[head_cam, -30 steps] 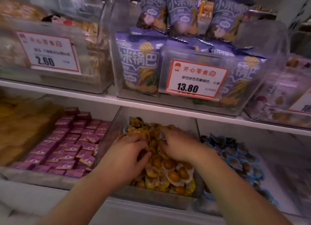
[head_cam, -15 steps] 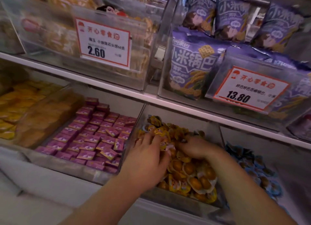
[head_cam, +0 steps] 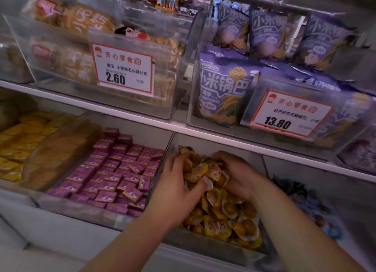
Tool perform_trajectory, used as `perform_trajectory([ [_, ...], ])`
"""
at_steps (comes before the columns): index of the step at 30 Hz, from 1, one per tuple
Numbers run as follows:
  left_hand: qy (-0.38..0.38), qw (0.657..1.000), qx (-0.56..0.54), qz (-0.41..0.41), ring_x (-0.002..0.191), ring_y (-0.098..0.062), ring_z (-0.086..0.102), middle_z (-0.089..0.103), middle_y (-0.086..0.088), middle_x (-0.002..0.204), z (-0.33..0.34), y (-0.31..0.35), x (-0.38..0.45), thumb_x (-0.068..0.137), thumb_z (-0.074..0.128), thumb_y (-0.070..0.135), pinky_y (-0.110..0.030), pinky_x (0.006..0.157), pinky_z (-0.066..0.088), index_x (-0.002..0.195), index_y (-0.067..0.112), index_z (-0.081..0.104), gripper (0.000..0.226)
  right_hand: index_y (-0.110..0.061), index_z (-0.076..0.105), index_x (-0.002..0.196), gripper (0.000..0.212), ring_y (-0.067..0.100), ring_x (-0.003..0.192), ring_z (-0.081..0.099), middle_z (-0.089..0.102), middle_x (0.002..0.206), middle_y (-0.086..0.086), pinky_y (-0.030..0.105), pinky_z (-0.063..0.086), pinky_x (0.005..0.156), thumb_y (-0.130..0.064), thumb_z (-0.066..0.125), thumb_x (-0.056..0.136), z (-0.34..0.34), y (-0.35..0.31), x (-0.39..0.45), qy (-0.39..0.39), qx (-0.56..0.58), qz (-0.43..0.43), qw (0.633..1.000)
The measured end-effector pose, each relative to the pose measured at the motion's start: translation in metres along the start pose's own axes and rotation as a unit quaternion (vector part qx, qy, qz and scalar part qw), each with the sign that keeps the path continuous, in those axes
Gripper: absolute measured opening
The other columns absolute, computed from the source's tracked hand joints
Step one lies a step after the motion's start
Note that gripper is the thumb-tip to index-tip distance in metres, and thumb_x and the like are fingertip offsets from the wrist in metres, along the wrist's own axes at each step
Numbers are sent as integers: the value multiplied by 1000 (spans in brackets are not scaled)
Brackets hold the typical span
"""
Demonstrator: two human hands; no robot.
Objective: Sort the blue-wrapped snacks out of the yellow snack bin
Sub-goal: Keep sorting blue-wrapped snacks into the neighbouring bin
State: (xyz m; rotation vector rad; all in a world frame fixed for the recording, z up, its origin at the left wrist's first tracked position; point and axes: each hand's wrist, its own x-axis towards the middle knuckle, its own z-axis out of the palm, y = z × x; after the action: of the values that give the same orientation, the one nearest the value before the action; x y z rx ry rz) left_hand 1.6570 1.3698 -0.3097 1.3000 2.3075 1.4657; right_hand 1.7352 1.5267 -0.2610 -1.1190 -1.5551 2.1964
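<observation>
Both hands are sunk into the yellow snack bin [head_cam: 213,249], a clear box on the lower shelf, heaped with yellow snacks [head_cam: 227,216]. The left hand [head_cam: 179,182] lies at the pile's left side with its fingers curled round a bunch of yellow packets. The right hand [head_cam: 238,176] sits just opposite, its fingers bent down into the same bunch, so the two hands cup it between them. No blue wrapper can be made out within the heap; whether one lies under the fingers cannot be told. The blue-wrapped snacks [head_cam: 313,206] lie in the next compartment, to the right of the right forearm, blurred and partly hidden by that arm. The yellow bin's long axis runs from the person back toward the shelf wall, and its packets lie jumbled, pointing every way.

Left of the left hand, a clear bin holds purple packets [head_cam: 114,170] in rough rows, and further left are orange-yellow packs [head_cam: 18,147]. Above the hands, the white shelf edge [head_cam: 142,119] carries clear bins with a price card reading 2.60 [head_cam: 123,69], a price card reading 13.80 [head_cam: 289,113] and purple bags [head_cam: 223,92].
</observation>
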Motion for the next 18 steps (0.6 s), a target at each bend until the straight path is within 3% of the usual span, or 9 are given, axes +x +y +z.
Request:
perform_trajectory([
  [3,13,998,42,43,139,-13,35,31,6,152,0,1,1,80,55,62,-31,113,35,143,31,41,72,6,66,115,32,33,98,61,65,112,28,46,45,102,-15,53,94,-5,4,-20,-21,2,-4,1000],
  [6,-9,987,102,124,139,-16,40,51,10,139,1,1,2,84,57,40,-47,114,33,133,31,55,49,6,68,111,32,33,94,65,70,105,25,45,50,95,-16,51,95,-13,8,-37,-15,13,-28,999],
  [9,-33,977,157,143,133,-17,48,63,13,123,1,-2,0,82,59,22,-50,117,27,116,32,67,36,2,65,105,24,34,89,66,68,95,19,41,54,84,-13,48,97,-21,9,-45,18,53,-50,997],
  [12,-41,972,181,147,134,-15,48,64,14,119,2,-2,-4,88,51,32,-50,116,28,109,33,71,30,5,62,117,28,41,104,64,66,108,24,44,53,88,-12,49,98,-27,15,-49,40,74,-43,996],
  [14,-30,972,171,156,133,-14,48,64,16,119,4,3,-6,93,46,48,-53,114,30,111,34,69,33,5,61,120,30,38,100,64,66,108,24,45,53,89,-11,50,98,-28,16,-52,37,87,-43,995],
  [18,-47,972,172,153,131,-9,47,59,17,128,10,18,-4,84,46,74,-48,117,26,129,42,53,56,0,64,105,20,33,89,66,68,95,20,45,56,87,-12,52,97,-25,11,-56,4,141,-47,989],
])
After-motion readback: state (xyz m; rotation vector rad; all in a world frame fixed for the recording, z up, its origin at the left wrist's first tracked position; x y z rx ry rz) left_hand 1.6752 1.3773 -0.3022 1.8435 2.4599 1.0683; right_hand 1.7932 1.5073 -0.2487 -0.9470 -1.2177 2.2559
